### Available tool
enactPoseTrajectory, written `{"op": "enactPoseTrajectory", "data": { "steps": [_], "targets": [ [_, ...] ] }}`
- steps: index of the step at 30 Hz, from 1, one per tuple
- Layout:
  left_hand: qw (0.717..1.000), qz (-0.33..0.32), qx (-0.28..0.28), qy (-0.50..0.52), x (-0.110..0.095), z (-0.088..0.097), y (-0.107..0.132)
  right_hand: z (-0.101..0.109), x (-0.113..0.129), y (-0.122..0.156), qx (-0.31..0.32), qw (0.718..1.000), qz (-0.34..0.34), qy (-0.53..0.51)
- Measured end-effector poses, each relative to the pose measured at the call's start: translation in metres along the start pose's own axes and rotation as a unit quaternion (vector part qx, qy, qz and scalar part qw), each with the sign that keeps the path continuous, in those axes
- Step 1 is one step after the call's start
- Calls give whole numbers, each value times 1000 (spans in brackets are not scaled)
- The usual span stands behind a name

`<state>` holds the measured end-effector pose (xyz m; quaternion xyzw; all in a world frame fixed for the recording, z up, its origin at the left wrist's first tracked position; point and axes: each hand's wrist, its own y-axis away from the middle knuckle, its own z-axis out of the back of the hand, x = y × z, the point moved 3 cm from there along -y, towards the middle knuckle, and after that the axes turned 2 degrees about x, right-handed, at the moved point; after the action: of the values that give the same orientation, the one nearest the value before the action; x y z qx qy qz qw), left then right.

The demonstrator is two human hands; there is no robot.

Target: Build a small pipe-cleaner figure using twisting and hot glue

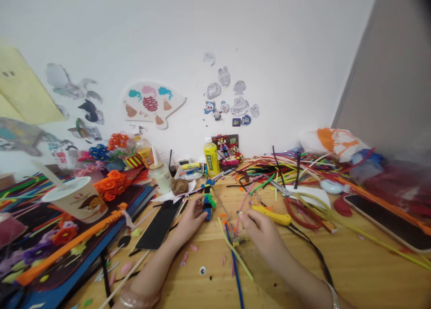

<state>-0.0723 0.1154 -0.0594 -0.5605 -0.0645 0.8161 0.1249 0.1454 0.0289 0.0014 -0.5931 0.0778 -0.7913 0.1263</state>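
My left hand (192,219) has its fingers curled against the near left side of a small blue and green fuzzy pipe-cleaner figure (209,201), which rests on the table. To the right, my right hand (258,227) is closed in a pinch of thumb and forefinger. What sits between those fingertips is too small to make out. A pink pipe cleaner (248,193) runs up from beside them. Behind that hand lies a yellow-handled tool (272,214) with a black cord. A yellow-green pipe cleaner (237,253) and a blue one (236,273) lie between my forearms.
A dark phone (160,226) lies left, another phone (390,221) right. Scissors (283,188) lie among pipe cleaners. A paper cup (76,199), a glass jar (160,176) and a yellow-green bottle (211,158) stand farther back. A googly eye (202,270) lies in front.
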Motion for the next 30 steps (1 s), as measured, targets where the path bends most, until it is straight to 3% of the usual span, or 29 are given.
{"op": "enactPoseTrajectory", "data": {
  "steps": [7, 14, 19, 25, 30],
  "targets": [
    [996, 35, -4, -84, -13, -1, -12, -2, -3, -1, 8, 1000, -6, 12],
    [972, 90, 74, -204, -34, -2, -42, -3, -5, -3, 18, 1000, -1, 21],
    [954, 130, 128, -238, -39, -13, -70, -3, -7, -3, 14, 999, -5, 29],
    [962, 138, 160, -171, -38, -20, -88, -5, -11, -5, 15, 999, -11, 27],
    [980, 99, 169, -31, -43, -3, -73, -5, -14, -5, 4, 1000, -9, 12]
  ]
}}
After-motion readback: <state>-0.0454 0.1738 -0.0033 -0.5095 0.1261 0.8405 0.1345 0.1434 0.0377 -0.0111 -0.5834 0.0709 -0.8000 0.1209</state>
